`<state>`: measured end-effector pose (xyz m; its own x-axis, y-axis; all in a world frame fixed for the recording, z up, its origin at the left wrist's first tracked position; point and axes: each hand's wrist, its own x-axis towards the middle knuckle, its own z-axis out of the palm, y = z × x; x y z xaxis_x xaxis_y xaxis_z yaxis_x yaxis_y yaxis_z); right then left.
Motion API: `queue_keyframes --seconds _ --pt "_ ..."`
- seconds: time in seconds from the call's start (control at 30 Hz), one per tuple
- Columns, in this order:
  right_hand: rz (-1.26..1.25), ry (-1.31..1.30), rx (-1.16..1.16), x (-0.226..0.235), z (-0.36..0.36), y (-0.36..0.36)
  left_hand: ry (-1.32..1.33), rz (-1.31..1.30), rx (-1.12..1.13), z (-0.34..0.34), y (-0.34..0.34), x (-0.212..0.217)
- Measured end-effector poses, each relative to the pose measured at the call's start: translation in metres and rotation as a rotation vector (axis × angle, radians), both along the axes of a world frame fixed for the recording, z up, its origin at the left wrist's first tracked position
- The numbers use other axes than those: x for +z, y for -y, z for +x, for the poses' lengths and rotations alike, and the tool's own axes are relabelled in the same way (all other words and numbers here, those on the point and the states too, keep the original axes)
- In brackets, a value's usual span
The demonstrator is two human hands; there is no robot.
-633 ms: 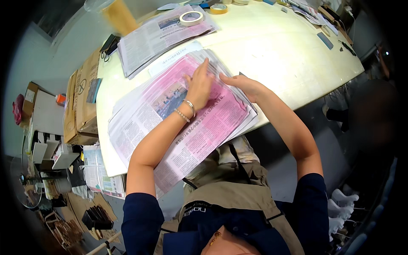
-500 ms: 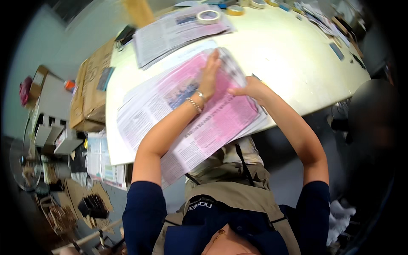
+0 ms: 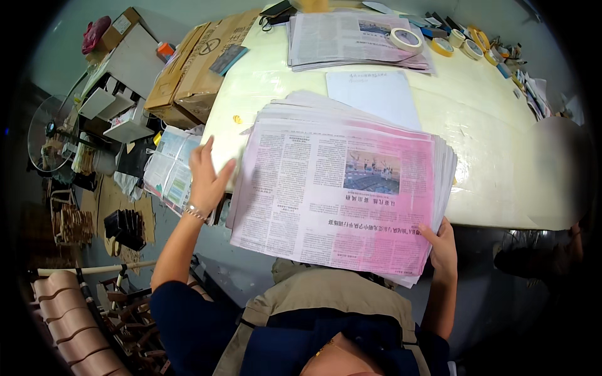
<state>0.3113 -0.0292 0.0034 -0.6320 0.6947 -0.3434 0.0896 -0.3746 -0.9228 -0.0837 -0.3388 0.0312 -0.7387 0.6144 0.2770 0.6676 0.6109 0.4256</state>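
A thick stack of newspaper sheets [image 3: 301, 207], printed in white and pink with a photo on top, lies on the pale table and juts over its front edge towards my body. Its sheets are fanned unevenly along the far and right sides. My right hand [image 3: 443, 249] grips the near right corner, thumb on top and fingers underneath, out of sight. Off the stack's left side, my left hand [image 3: 210, 174] is raised with thumb and fingers apart, holding nothing. A bracelet circles the left wrist.
Behind the stack lie a white sheet of paper [image 3: 373, 94] and a second newspaper pile [image 3: 338, 41] topped by a tape roll [image 3: 406, 39]. More tape rolls [image 3: 442, 47] and tools line the far right edge. Cardboard boxes [image 3: 204, 81] and a tied newspaper bundle [image 3: 169, 164] stand left.
The stack has turned to lie squarer to me. My left hand has left its top and moved out to the left; my right hand has slid to the near right corner.
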Motion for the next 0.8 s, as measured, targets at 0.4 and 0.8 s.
queue_keyframes --seconds 0.4,0.8 --pt "0.018 -0.049 -0.024 -0.007 0.040 -0.002 0.920 0.001 -0.101 0.083 0.004 -0.011" --pt "0.358 0.042 -0.087 0.025 0.027 0.026 1.689 0.615 0.051 0.104 0.001 -0.005"
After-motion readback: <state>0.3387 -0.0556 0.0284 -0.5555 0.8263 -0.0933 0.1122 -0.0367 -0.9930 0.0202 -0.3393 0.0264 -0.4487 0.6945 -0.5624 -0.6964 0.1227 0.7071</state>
